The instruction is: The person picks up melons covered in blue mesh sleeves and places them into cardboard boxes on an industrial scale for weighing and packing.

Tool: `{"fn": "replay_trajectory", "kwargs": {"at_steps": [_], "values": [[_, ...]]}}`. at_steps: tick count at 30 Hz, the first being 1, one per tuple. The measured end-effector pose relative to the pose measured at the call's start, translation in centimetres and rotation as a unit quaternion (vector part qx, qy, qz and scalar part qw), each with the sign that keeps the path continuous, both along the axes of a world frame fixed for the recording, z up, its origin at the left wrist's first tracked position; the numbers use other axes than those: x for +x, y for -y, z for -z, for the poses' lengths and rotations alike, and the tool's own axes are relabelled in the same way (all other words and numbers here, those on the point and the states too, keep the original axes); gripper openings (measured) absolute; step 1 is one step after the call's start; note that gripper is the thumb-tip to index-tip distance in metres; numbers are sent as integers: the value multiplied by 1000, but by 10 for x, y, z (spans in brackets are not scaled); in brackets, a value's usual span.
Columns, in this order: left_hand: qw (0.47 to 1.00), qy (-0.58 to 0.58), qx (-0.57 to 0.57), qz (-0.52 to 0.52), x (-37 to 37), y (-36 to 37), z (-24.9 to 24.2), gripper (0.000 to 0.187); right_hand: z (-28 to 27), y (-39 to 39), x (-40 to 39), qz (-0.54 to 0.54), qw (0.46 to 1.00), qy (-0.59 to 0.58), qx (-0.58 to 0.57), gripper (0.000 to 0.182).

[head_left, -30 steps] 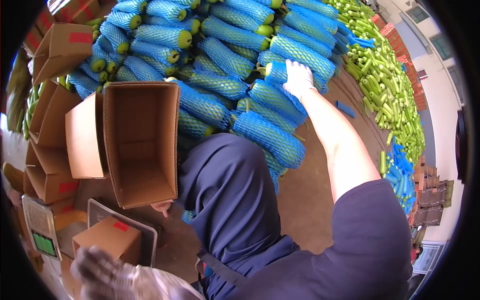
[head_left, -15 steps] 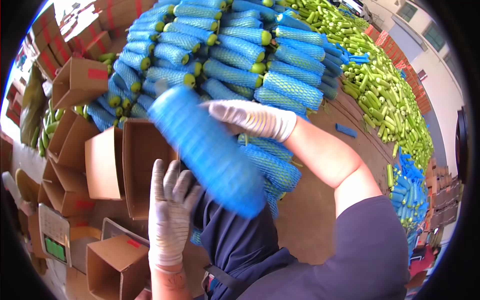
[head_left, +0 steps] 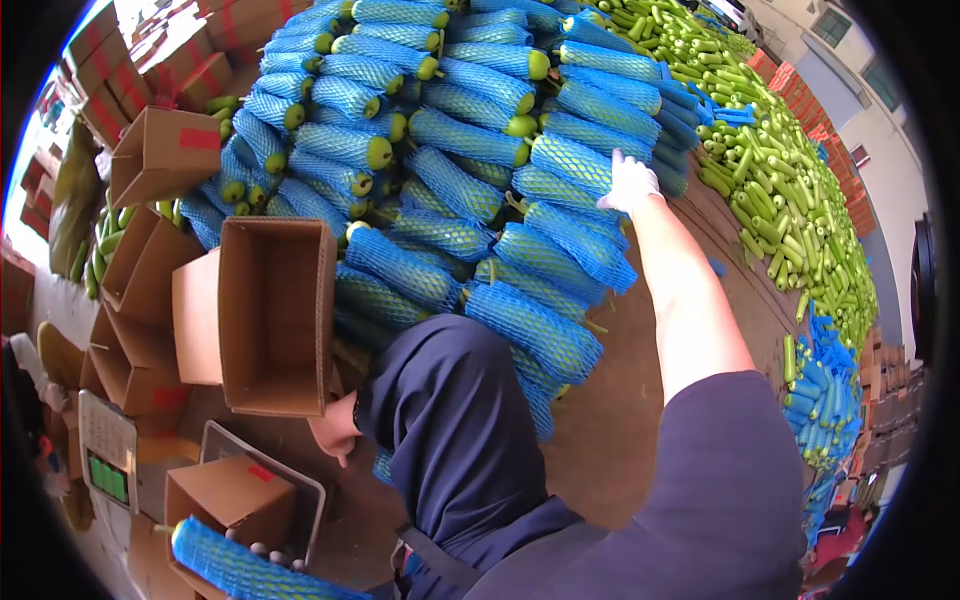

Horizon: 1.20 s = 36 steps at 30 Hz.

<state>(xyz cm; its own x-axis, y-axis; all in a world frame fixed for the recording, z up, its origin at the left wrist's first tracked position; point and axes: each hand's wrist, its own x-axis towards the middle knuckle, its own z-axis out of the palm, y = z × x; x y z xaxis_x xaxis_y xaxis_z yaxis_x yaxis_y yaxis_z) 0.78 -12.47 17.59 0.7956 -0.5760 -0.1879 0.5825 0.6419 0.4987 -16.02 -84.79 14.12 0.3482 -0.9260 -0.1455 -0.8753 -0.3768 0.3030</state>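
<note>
Out on the pile of netted gourds (head_left: 470, 140), the gloved right hand (head_left: 630, 183) is laid flat on one blue-sleeved gourd (head_left: 572, 165), fingers barely curled, nothing gripped. Low at the frame's bottom edge, another netted gourd (head_left: 250, 570) is clasped by the left hand (head_left: 270, 556), above a small open box (head_left: 232, 500).

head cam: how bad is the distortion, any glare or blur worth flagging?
Head view: strong fisheye, black vignette at the corners, edges bent. Bright daylight; the pale floor top left is blown out. The pile of blue-netted gourds is sharp, and so is the right hand resting on it. The netted gourd at the bottom edge is cropped, the left hand's fingers barely showing behind it.
</note>
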Motion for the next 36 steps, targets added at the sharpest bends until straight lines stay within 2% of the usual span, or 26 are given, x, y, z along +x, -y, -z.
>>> {"fn": "replay_trajectory", "kwargs": {"at_steps": [2, 4, 5, 6, 7, 8, 9, 10, 11, 12, 13, 14, 15, 16, 18, 20, 22, 24, 26, 28, 30, 32, 34, 36], "values": [[1000, 9, -19, -1, 1, -17, 0, 92, 1, -10, -3, 5, 1000, -17, -5, 100], [999, 4, -28, -24, -3, -35, -2, 96, 9, -14, 1, -17, 999, -5, -35, 84], [984, 149, 89, -42, 12, -50, 23, 87, 14, -14, -6, -45, 998, 26, -44, 72], [991, 107, 38, -73, 12, -54, 21, 91, 15, -16, -10, -72, 996, 23, -55, 67], [964, 202, 142, -98, 14, -69, 34, 91, 1, -35, -1, -54, 998, 6, -45, 67], [977, 98, 89, -165, 3, -36, -8, 90, 16, -14, -13, -49, 996, 72, -5, 71], [956, 94, 160, -229, -2, -32, -26, 90, 19, -1, -13, -25, 988, 127, 79, 74], [955, 110, 140, -237, 3, -43, -30, 92, 39, 16, -31, 8, 916, 340, 214, 69], [940, 119, 189, -258, 7, -54, -38, 92, 1, -35, -19, 76, 822, 418, 381, 59], [936, 132, 186, -267, 11, -68, -43, 91, 32, -34, -34, 70, 713, 570, 402, 53], [932, 149, 189, -272, 12, -85, -47, 89, 17, -80, -25, 161, 617, 624, 452, 50], [924, 155, 201, -287, 14, -101, -52, 88, 17, -110, -25, 175, 581, 668, 430, 53], [915, 170, 219, -293, 20, -119, -55, 87, 33, -119, -30, 126, 479, 705, 508, 59], [906, 194, 231, -298, 9, -118, -44, 86, 42, -142, -34, 18, 363, 654, 664, 68], [904, 187, 238, -302, 24, -158, -57, 80, -3, -239, 12, 48, 322, 697, 639, 79], [906, 111, 248, -325, 43, -189, -63, 74, -18, -263, 62, -58, 336, 660, 669, 89], [912, 119, 250, -304, 68, -215, -64, 67, -50, -302, 110, -45, 375, 603, 703, 96], [948, 71, 243, -194, 87, -227, -72, 64, -94, -369, 161, -100, 374, 518, 763, 100], [932, 19, 280, -230, 105, -239, -57, 63, -134, -439, 210, -278, 497, 382, 728, 86], [923, -51, 319, -208, 110, -250, -43, 63, -148, -510, 269, -389, 542, 214, 714, 87], [930, -60, 318, -175, 110, -262, -30, 62, -146, -575, 316, -480, 571, 33, 665, 87], [917, -77, 357, -158, 98, -262, -24, 58, -129, -627, 353, -490, 592, -90, 634, 68], [930, -72, 328, -149, 91, -268, -10, 58, -115, -671, 383, -541, 607, -190, 550, 58], [940, -68, 308, -129, 88, -269, -2, 61, -88, -704, 407, -453, 606, -296, 582, 51]]}}
